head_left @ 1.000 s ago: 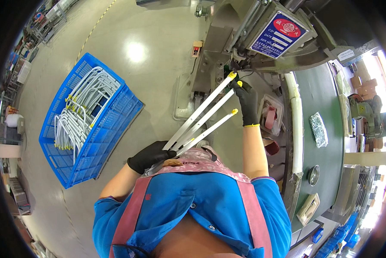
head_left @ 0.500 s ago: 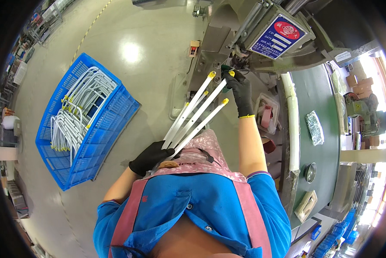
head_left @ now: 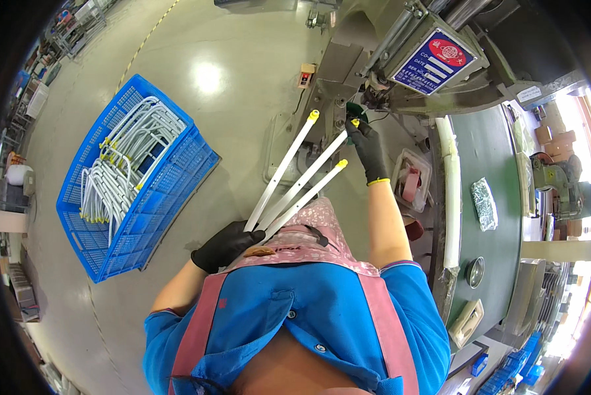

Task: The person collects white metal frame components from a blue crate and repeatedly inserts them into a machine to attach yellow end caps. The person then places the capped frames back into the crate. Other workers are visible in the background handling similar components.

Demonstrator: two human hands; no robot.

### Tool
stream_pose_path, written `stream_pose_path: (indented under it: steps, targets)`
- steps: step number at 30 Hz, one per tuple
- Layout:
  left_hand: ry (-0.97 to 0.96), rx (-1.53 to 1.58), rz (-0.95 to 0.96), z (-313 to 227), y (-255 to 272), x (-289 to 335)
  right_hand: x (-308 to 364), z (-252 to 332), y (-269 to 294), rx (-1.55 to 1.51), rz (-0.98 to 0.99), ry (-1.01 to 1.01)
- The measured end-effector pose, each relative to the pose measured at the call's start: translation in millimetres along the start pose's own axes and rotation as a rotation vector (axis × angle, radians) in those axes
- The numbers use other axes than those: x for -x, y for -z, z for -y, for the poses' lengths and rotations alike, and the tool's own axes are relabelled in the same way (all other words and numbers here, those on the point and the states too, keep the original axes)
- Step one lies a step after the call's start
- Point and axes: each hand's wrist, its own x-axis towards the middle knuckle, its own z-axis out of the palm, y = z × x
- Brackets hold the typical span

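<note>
Tubes (head_left: pixel 305 179) fan out ahead of the left hand (head_left: pixel 223 247), which is clasped round their lower ends; the right hand (head_left: pixel 369 150) pinches the middle one near its tip. All three visible tips already wear yellow caps (head_left: pixel 314 115); no tube is yet released.

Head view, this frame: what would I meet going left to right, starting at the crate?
Blue perforated plastic crate, black-gloved left hand, white yellow-tipped tubes, black-gloved right hand, translucent plastic bin, long white cylinder, flat green work surface.
</note>
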Motion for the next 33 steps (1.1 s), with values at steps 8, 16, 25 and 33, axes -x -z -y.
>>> stream_pose_path:
  steps: [8, 16, 25, 33]
  targets:
    - [0.046, 0.265, 0.043, 34, 4, -11, 46, -34, 23, 0.053, 0.201, -0.388]
    - [0.031, 0.250, 0.104, 53, 9, -19, 46, -25, 1, -0.357, 0.039, -0.141]
    - [-0.058, 0.319, 0.010, 24, 4, -4, 33, 6, 8, -0.110, -0.106, -0.084]
    - [0.044, 0.288, -0.093, 5, 2, -4, 0, 37, -3, 0.062, -0.203, 0.134]
